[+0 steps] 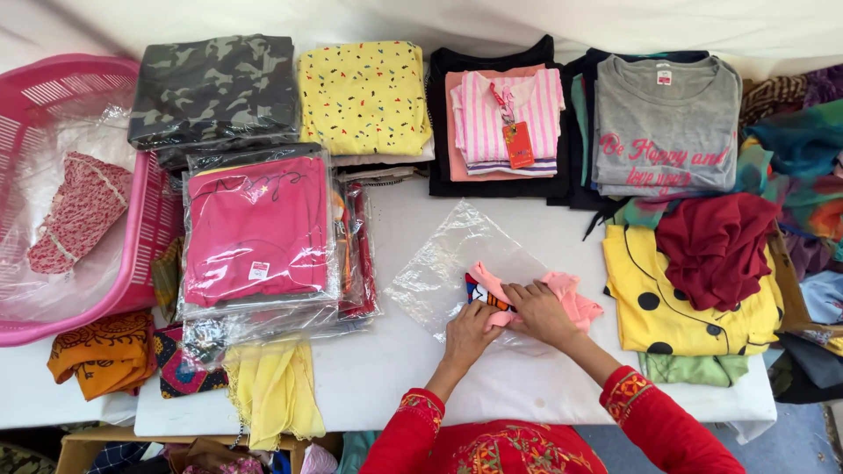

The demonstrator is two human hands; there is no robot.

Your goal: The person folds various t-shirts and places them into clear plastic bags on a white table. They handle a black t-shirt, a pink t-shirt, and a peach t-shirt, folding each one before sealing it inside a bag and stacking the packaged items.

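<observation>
The left hand [470, 329] and the right hand [537, 309] both lie flat, fingers spread, pressing a small pink garment [562, 294] against the white surface [386, 369], where it rests half on one clear plastic bag [448, 263], apparently held down so its folds stay put beside the bag's mouth. Finished pieces seem sorted by state: one stack of bagged clothes with a pink top [256, 230] uppermost sits to the left, four folded piles line the back edge, one pink basket [53, 105] stands at far left, and loose clothes are heaped at right.
</observation>
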